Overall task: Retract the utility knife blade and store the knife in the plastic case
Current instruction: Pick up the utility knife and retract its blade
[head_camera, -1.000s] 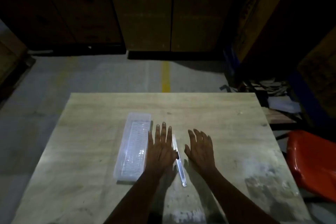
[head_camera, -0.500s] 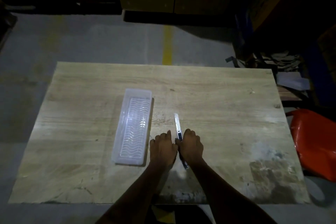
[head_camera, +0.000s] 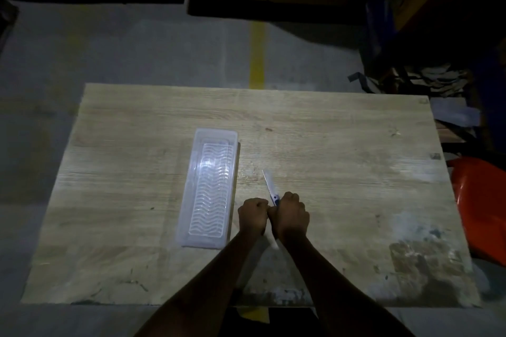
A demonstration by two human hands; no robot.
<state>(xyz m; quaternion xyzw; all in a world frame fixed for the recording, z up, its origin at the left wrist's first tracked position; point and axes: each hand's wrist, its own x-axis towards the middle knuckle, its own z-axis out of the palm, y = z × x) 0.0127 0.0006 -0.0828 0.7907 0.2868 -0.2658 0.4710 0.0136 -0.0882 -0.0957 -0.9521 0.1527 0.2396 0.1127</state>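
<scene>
A slim utility knife lies pointing away from me near the middle of the wooden table, its bright blade extended beyond my fingers. My right hand is curled around the knife's middle, and my left hand is closed against it from the left, touching the handle. The knife's rear end shows pale between my wrists. A clear plastic case, long and lidless with a wavy ribbed floor, lies just left of my left hand, parallel to the knife.
An orange plastic chair stands off the table's right edge. Scrap clutter sits on the floor at the far right. Dark cabinets line the back wall, and a yellow floor line runs beyond the table.
Both hands went from lying flat and open beside the knife to closed fists gripping it. The camera tilted down, so the table sits lower and nearer in view.
</scene>
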